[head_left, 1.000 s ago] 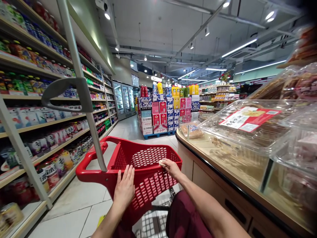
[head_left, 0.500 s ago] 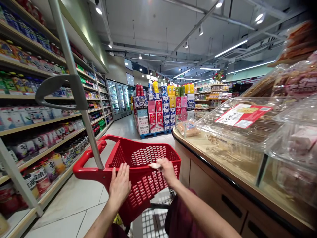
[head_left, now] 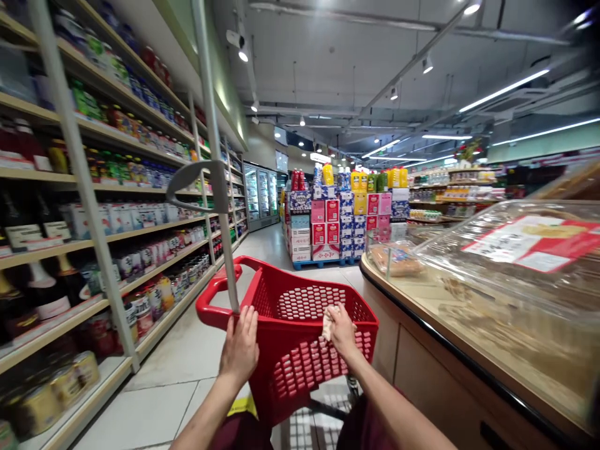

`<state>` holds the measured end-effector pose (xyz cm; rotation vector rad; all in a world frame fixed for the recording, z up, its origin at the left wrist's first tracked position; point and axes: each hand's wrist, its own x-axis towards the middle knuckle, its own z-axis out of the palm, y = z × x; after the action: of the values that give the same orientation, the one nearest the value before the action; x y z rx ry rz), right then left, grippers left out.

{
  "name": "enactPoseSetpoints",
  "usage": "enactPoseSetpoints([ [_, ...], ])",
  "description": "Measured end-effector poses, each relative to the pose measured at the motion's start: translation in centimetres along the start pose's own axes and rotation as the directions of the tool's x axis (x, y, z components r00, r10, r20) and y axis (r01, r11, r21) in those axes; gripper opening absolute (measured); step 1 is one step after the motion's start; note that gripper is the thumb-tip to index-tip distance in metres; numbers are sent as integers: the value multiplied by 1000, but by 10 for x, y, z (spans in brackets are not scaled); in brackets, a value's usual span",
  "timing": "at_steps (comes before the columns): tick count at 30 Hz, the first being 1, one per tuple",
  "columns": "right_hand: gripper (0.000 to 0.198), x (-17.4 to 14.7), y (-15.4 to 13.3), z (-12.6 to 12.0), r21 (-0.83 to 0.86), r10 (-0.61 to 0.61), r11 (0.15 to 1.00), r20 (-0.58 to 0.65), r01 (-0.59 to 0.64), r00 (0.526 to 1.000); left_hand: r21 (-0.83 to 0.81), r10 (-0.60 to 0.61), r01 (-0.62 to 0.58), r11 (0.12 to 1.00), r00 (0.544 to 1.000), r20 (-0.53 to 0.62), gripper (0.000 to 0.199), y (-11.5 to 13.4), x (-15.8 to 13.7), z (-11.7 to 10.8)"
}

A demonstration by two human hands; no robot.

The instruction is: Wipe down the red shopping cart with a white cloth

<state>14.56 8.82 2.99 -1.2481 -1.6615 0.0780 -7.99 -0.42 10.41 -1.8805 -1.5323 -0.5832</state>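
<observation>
A red plastic shopping basket cart point(head_left: 276, 369) stands sideways right before me, its side a honeycomb of holes. My left hand point(head_left: 240, 344) lies on its near rim close to the handle, fingers stretched out, holding nothing. Near the basket's other end, my right hand point(head_left: 341, 328) is closed on a crumpled whitish cloth point(head_left: 327, 325) and presses it against the upper side of the basket. A metal pole point(head_left: 220, 137) with a grey loop grip point(head_left: 197, 187) rises from the handle end. The palm side of both hands is hidden.
Drink shelves point(head_left: 154, 231) run along the left. On the right is a wooden counter point(head_left: 422, 362) with packaged baked goods in a clear plastic tray point(head_left: 469, 275). Stacked cartons point(head_left: 328, 228) with bottles on top stand ahead on a blue pallet point(head_left: 328, 264). Tiled floor point(head_left: 164, 400) surrounds the cart.
My view has turned left, so everything sits further right. My right hand has brought the cloth from the rim down onto the basket's outer side. The left hand stays at the rim, nearer the pole.
</observation>
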Motion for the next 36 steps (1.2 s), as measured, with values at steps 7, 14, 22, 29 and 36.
enactPoseSetpoints([
  [7,53,-9,-39,25,17,-209,978,170,209,963,-40,40,-43,998,995,-94,53,-16,-10,5],
  [14,42,-5,-54,34,50,-123,992,113,118,986,-4,-267,267,964,963,-44,58,-56,-7,-15],
  [22,46,10,-193,70,212,-257,953,175,219,950,18,-179,179,984,984,16,57,-46,-6,-14],
  [29,39,1,-73,27,101,-279,959,158,266,947,8,-213,214,977,975,-55,56,-44,-9,-13],
  [36,52,-15,-37,36,-53,-109,992,65,112,992,-10,-29,29,1000,998,-63,56,11,4,3],
])
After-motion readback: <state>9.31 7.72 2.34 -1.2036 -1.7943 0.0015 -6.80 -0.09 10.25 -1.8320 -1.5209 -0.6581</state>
